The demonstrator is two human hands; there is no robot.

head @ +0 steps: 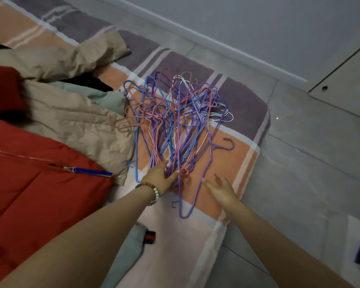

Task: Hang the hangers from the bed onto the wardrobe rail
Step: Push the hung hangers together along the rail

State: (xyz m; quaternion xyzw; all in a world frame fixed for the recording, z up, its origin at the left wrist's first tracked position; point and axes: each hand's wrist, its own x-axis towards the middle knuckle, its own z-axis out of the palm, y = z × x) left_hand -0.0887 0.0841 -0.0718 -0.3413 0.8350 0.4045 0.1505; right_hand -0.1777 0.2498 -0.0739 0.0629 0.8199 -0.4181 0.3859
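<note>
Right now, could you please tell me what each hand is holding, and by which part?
The left hand pinches several hangers at the near end of the pile. The right hand, open beside them, holds nothing.

Legible text, labels, numbers: none.
Two label-like items, both without readable marks: blue zip-pull ribbon point(92, 171) on the red jacket point(29, 200), at 8 o'clock, plain with a yellow edge; striped tab point(150, 236) on the grey-green garment point(131, 254), at 6 o'clock, red and dark bands only.
</note>
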